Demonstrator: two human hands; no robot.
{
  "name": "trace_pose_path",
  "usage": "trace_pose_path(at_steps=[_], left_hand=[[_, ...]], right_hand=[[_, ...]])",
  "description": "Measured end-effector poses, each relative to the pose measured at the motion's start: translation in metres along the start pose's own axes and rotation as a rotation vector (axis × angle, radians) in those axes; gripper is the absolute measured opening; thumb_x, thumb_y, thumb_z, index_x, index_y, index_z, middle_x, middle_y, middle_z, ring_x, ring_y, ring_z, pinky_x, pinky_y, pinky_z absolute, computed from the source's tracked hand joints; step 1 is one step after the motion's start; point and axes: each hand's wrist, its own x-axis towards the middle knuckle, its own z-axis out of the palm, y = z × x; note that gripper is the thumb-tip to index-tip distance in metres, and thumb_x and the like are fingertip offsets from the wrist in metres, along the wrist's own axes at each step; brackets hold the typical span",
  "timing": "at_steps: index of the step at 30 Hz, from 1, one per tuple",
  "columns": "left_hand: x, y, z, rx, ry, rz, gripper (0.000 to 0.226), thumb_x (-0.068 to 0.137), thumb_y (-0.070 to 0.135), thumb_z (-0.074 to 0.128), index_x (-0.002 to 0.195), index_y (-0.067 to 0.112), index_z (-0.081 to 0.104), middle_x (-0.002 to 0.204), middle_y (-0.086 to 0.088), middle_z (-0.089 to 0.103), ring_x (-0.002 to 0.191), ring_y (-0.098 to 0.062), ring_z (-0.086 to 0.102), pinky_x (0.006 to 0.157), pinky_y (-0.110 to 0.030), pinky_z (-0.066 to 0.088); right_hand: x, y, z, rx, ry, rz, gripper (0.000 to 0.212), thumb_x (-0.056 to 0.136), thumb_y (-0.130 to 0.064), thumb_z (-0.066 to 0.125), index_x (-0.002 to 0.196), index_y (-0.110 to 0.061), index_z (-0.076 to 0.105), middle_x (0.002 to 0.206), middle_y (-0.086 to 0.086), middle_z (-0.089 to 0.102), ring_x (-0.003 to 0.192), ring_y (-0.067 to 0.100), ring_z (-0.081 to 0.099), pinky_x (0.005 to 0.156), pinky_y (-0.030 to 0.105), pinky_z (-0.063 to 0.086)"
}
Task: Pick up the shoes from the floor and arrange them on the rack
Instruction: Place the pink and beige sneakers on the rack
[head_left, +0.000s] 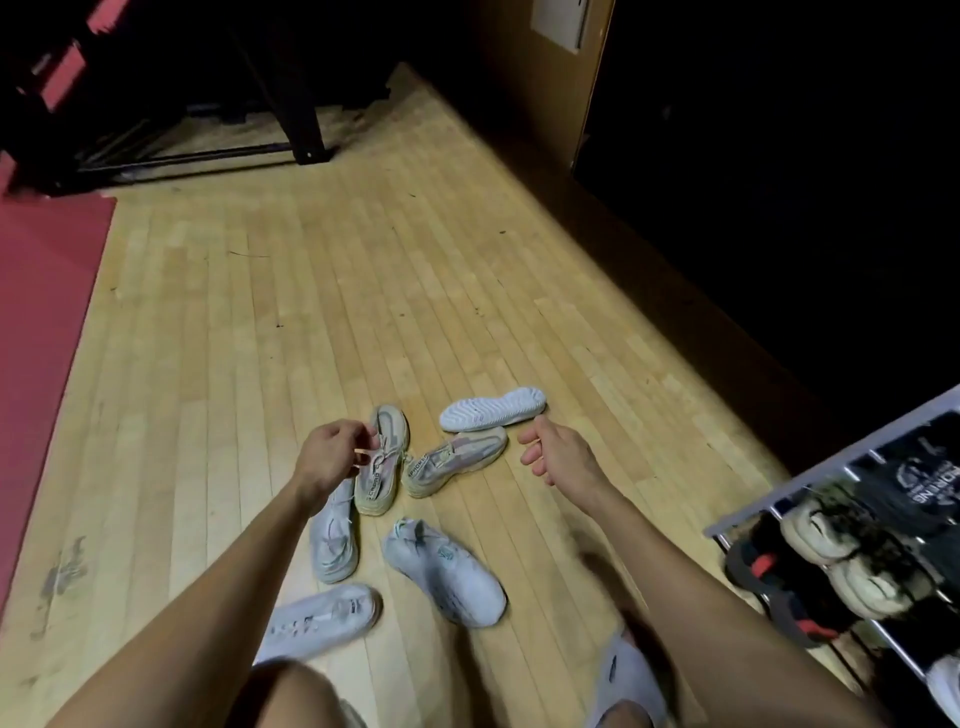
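Observation:
Several pale sneakers lie scattered on the wooden floor (363, 291). My left hand (332, 457) pinches the laces of a beige and pink sneaker (382, 467). Its mate (454, 460) lies just to the right. Beyond that, a white shoe (493, 409) lies sole up. My right hand (558, 452) hovers with loosely curled fingers and holds nothing, close to the white shoe's heel. Nearer to me lie a light sneaker (335, 540), a grey-white sneaker (447, 571) and a white sneaker (319, 618). The shoe rack (831, 462) stands at the right edge with several shoes on it.
A red mat (47, 322) covers the floor at the left. A black metal frame (208, 150) stands at the far left back. A dark wall and wooden panel (540, 83) run along the right. My foot wears a grey slipper (628, 675) at the bottom.

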Motion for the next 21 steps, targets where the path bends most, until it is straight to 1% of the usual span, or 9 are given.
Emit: trace_pose_path(at_steps=[4,8,11,14,16,18,19,20,21], left_hand=[[0.058,-0.018,0.025,0.027,-0.011,-0.051,0.030,0.098,0.015,0.039,0.094,0.001,0.066,0.084,-0.012,0.067,0.063,-0.021,0.053,0.056,-0.027,0.039],[0.106,-0.045,0.058,0.015,-0.043,-0.109,0.028,0.097,0.015,0.040,0.089,0.004,0.065,0.081,-0.012,0.065,0.060,-0.020,0.050,0.053,-0.025,0.035],[0.134,-0.064,0.071,0.044,-0.054,-0.135,0.029,0.098,0.016,0.041,0.086,0.005,0.065,0.081,-0.011,0.065,0.060,-0.020,0.050,0.054,-0.025,0.036],[0.157,-0.093,0.083,0.086,-0.048,-0.163,0.031,0.100,0.018,0.039,0.093,0.002,0.064,0.082,-0.012,0.065,0.064,-0.021,0.051,0.055,-0.026,0.037],[0.167,-0.119,0.089,0.177,-0.066,-0.189,0.031,0.101,0.019,0.040,0.098,0.001,0.066,0.088,-0.015,0.068,0.065,-0.022,0.054,0.055,-0.026,0.040],[0.180,-0.143,0.094,0.388,-0.100,-0.164,0.028,0.100,0.022,0.044,0.103,0.007,0.067,0.101,-0.016,0.070,0.077,-0.028,0.063,0.064,-0.032,0.052],[0.187,-0.151,0.094,0.533,-0.130,-0.127,0.027,0.099,0.023,0.045,0.107,0.011,0.067,0.112,-0.016,0.069,0.091,-0.031,0.065,0.077,-0.036,0.054],[0.192,-0.156,0.096,0.659,-0.137,-0.090,0.028,0.098,0.025,0.045,0.115,0.013,0.065,0.121,-0.014,0.066,0.105,-0.031,0.063,0.089,-0.038,0.052],[0.196,-0.159,0.099,0.725,-0.137,-0.064,0.032,0.098,0.026,0.046,0.123,0.014,0.062,0.127,-0.013,0.063,0.113,-0.031,0.060,0.096,-0.038,0.049]], right_hand=[[0.053,0.014,0.009,-0.054,-0.035,0.044,0.042,0.103,-0.042,0.030,0.088,-0.023,0.065,0.081,0.001,0.068,0.069,0.015,0.057,0.067,0.029,0.042],[0.108,0.037,0.018,-0.015,-0.002,0.100,0.042,0.103,-0.041,0.032,0.081,-0.024,0.063,0.077,0.001,0.066,0.069,0.017,0.055,0.066,0.029,0.041],[0.137,0.065,0.026,-0.003,-0.003,0.164,0.042,0.102,-0.042,0.033,0.085,-0.021,0.066,0.078,0.003,0.067,0.067,0.017,0.055,0.066,0.032,0.042],[0.159,0.094,0.031,-0.034,-0.001,0.228,0.044,0.102,-0.041,0.030,0.093,-0.016,0.066,0.080,0.004,0.068,0.069,0.019,0.057,0.070,0.032,0.044],[0.174,0.112,0.035,-0.001,0.021,0.274,0.044,0.103,-0.041,0.031,0.091,-0.014,0.065,0.078,0.006,0.066,0.067,0.020,0.055,0.063,0.030,0.042],[0.187,0.126,0.041,0.095,0.082,0.321,0.044,0.103,-0.040,0.034,0.090,-0.011,0.065,0.075,0.008,0.065,0.062,0.019,0.052,0.054,0.028,0.036],[0.191,0.132,0.047,0.128,0.109,0.350,0.044,0.102,-0.039,0.035,0.092,-0.009,0.066,0.073,0.008,0.064,0.060,0.019,0.050,0.052,0.027,0.034],[0.192,0.136,0.054,0.138,0.110,0.383,0.044,0.102,-0.038,0.035,0.093,-0.008,0.066,0.072,0.008,0.064,0.058,0.019,0.050,0.050,0.027,0.033],[0.191,0.138,0.061,0.143,0.091,0.410,0.043,0.102,-0.036,0.035,0.093,-0.008,0.065,0.072,0.008,0.063,0.058,0.019,0.049,0.050,0.026,0.033]])
